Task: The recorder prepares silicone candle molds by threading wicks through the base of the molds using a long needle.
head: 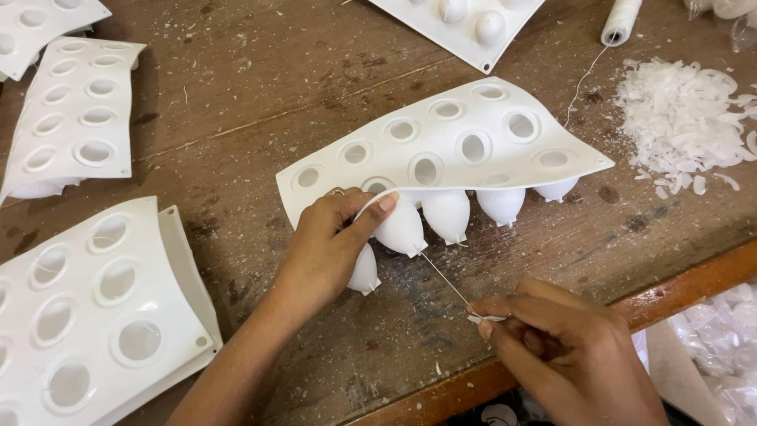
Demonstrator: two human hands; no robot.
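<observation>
A white flexible mould with several round-holed, egg-shaped cups lies tilted on a worn wooden table. My left hand grips the mould's near edge, thumb pressed over one cup. A thin white string runs taut from that cup's tip down to my right hand. My right hand pinches the string's end between thumb and fingers near the table's front edge.
Stacked white moulds lie at the left, with others behind them and one at the top. A spool of string and a pile of white flakes sit at the right. Clear bags lie below the table edge.
</observation>
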